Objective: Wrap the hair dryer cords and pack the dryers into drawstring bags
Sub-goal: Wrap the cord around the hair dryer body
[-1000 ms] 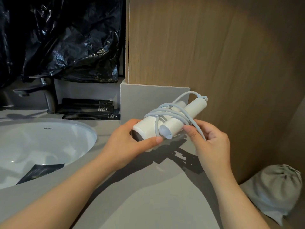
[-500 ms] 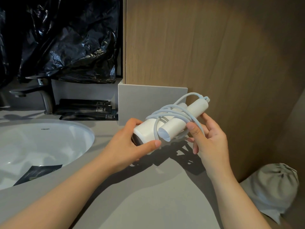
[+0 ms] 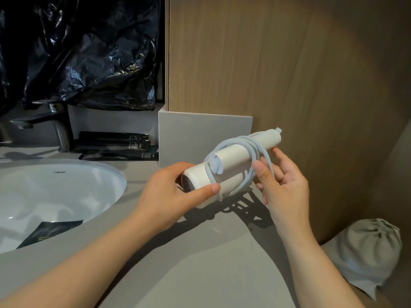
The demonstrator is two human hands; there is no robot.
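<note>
Dryer (image 3: 235,158) rolled over vs 0.5s ago; cord (image 3: 244,142) loops now sit toward 3 o'clock. L hand (image 3: 169,196) fingers grip the barrel, R hand (image 3: 284,187) pinches the cord (wrap prob near done). Bag (image 3: 367,250) at 4 o'clock is next.

Bathroom vanity corner. Grey matte countertop (image 3: 200,274), white oval undermount sink (image 3: 55,192) at left with small dark lettering on its far rim. Dark metal faucet (image 3: 60,130) behind the basin. Crumpled black plastic sheeting (image 3: 89,52) covers the wall above it. Stack of flat black packets (image 3: 115,145) lies against the back wall just right of the faucet; one black sachet (image 3: 51,230) lies inside the sink. Right side: wood-grain wall panel (image 3: 289,63) with a short grey upstand (image 3: 200,134) at its base. Warm light pools on the panel, and hard shadows fall on the counter.
</note>
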